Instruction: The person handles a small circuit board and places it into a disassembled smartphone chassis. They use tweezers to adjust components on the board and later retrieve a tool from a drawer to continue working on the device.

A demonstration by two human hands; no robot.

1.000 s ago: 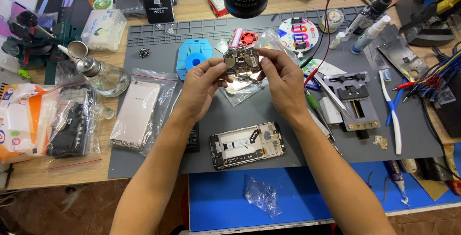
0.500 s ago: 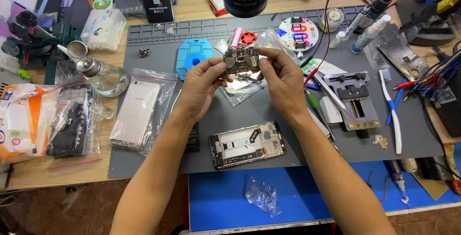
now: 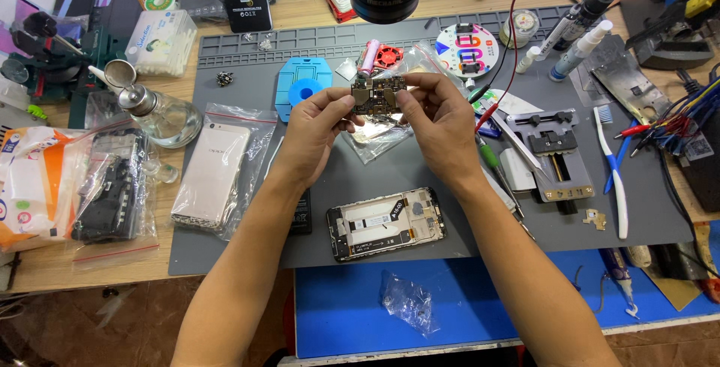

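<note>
Both hands hold up a small phone circuit board (image 3: 376, 96) above the grey work mat (image 3: 420, 224). My left hand (image 3: 315, 131) pinches the board's left end, and my right hand (image 3: 439, 119) pinches its right end. Below my hands lies an opened phone frame (image 3: 385, 222) with its inside facing up. A clear plastic bag (image 3: 379, 136) lies on the mat right under the board.
A gold phone in a clear bag (image 3: 212, 173) lies left on the mat, with a blue round-holed pad (image 3: 302, 88) behind my left hand. A metal board holder (image 3: 553, 149), tweezers and a white toothbrush (image 3: 616, 179) lie right. A glass dispenser bottle (image 3: 156, 112) stands left. A crumpled bag (image 3: 407, 301) lies near.
Nothing has visibly moved apart from slight finger shifts on the board; both hands keep holding it in the same place.
</note>
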